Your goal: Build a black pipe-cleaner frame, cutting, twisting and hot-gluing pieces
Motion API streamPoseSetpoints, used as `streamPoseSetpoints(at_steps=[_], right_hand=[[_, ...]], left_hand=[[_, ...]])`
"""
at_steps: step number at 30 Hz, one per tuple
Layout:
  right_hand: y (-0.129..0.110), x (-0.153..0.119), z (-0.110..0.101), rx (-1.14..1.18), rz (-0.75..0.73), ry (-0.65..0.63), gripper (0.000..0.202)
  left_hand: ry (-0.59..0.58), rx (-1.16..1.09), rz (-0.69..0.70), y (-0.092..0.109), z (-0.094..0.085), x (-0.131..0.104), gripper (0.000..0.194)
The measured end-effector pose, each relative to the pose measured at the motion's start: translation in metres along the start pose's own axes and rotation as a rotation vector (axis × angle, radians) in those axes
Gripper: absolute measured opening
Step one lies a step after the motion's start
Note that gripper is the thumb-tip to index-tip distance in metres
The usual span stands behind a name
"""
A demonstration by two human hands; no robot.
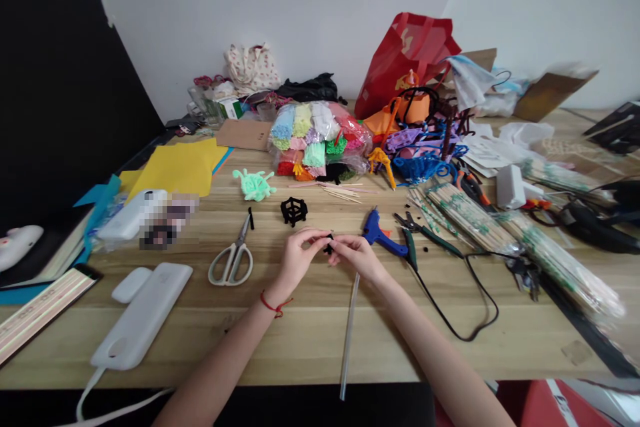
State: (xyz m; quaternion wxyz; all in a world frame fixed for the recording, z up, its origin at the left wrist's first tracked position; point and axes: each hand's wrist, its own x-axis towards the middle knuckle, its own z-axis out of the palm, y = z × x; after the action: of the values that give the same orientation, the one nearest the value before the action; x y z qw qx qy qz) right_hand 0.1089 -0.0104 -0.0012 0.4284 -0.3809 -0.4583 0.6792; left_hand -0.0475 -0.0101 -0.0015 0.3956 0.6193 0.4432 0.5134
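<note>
Above the middle of the light wood-grain table (295,353), both bare hands meet fingertip to fingertip around a tiny, dark black fuzzy piece (329,244). The left hand (303,257), with a thin red string bracelet (274,307) at its wrist, has its thumb and forefinger pinched narrowly at the piece's left side; the right hand (360,257) pinches at the other side, its fingers hiding much of the piece, so its exact shape cannot be told. Just beyond the left hand lies a black fuzzy frame with spokes like a web (294,211), and farther back a mint-green fuzzy tangle with curled ends (255,185). White-handled metal scissors (231,265) rest to the left, a short black strip (251,218) beside their tip. Near the right hand are a blue plastic glue gun (383,239) and dark-green-handled pliers (434,237), while a long translucent rod (349,343) stretches beyond the table's front edge.
</note>
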Motion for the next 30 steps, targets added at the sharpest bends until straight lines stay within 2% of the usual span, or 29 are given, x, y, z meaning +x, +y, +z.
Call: streamPoseSetpoints(at_steps=[4, 12, 16, 18, 24, 30], right_hand=[[0.001, 0.001, 0.000, 0.021, -0.031, -0.001, 0.030], [0.003, 0.001, -0.001, 0.041, -0.045, -0.001, 0.026], [0.004, 0.001, -0.002, 0.055, -0.034, -0.021, 0.026], [0.005, 0.001, -0.001, 0.052, -0.029, -0.024, 0.028], [0.003, 0.000, 0.000, 0.023, -0.049, -0.022, 0.031], [-0.001, -0.001, -0.001, -0.102, -0.113, -0.029, 0.030]], left_hand=[[-0.001, -0.082, -0.049, -0.001, 0.000, 0.001, 0.020], [0.076, -0.203, -0.164, 0.003, 0.003, 0.000, 0.025], [0.070, -0.244, -0.184, 0.002, 0.004, -0.001, 0.019], [0.083, -0.223, -0.154, 0.000, 0.005, -0.001, 0.016], [0.134, -0.058, 0.048, -0.007, 0.004, 0.000, 0.016], [0.107, 0.080, 0.122, -0.001, 0.003, -0.002, 0.012]])
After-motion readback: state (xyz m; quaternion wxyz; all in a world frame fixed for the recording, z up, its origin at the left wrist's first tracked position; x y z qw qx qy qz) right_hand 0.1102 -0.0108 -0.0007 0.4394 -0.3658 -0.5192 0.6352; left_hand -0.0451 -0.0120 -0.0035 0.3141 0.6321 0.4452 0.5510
